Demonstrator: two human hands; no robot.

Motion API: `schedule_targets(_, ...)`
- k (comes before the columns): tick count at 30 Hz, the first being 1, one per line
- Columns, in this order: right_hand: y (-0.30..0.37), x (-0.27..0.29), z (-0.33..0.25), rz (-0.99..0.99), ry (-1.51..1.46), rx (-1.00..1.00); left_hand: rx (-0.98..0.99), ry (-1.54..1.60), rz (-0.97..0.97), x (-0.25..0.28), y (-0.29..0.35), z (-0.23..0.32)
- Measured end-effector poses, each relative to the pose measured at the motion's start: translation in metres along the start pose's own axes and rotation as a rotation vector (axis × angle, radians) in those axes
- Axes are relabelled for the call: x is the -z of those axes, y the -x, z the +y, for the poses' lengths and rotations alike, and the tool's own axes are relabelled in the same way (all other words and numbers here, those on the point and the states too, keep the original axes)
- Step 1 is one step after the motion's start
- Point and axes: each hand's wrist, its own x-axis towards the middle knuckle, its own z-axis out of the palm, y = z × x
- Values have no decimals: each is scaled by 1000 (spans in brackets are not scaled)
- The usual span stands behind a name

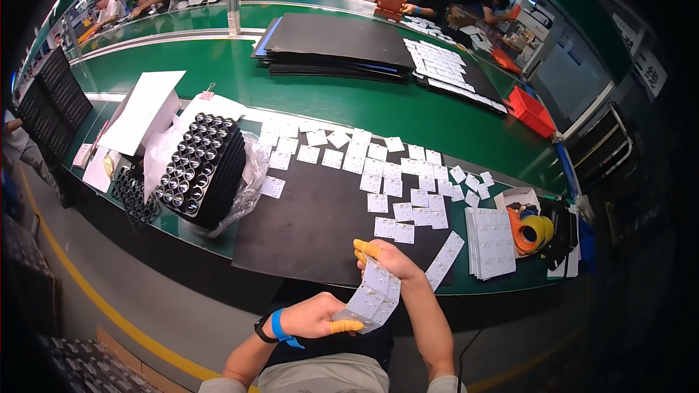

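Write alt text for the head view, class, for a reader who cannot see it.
A person's left hand and right hand, with yellow finger covers, hold a bent strip of small white square boards over a black mat strewn with loose white squares. A tilted black tray of round parts sits left on the green bench.

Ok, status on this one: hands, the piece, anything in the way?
Left hand and right hand both grip the white panel strip. Held over the bench edge. Nothing obstructing.
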Motion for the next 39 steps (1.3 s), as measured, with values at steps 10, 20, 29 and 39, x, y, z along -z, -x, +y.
schedule_targets(10,9,-40,-39,-75,508,173,4,270,-163,-8,3,-10)
schedule_targets(20,-7,-56,-57,88,1030,297,74,204,44,-9,2,-29)
schedule_targets(29,-12,-64,-56,198,1089,487,75,71,174,-5,3,-9)
schedule_targets(39,-23,-67,-51,441,1289,855,63,308,203,-7,3,-25)
